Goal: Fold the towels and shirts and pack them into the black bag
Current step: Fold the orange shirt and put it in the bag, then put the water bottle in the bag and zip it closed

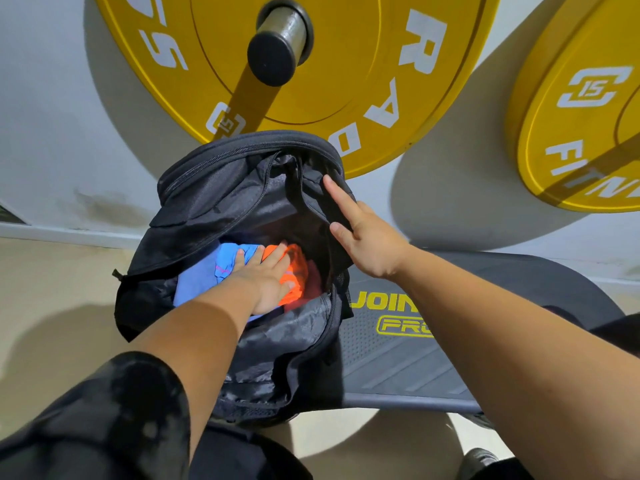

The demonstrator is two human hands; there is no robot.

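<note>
The bag point(214, 202) stands open at the left end of the surface point(415, 358), directly before you, its mouth facing up. Inside it two folded cloths lie side by side: one cloth point(201, 275) to the left, the other cloth point(298, 268) to the right. Your left hand point(265, 282) lies flat on top of both, inside the bag. Your right hand point(367, 237) rests on the bag's right rim, fingers point(337, 194) laid along the flap. Behind the bag, a weight plate point(346, 64) hangs on a bar point(280, 39) against the wall point(52, 133). A second plate point(581, 116) hangs further right, behind the surface. The floor point(52, 289) lies left of the bag.
</note>
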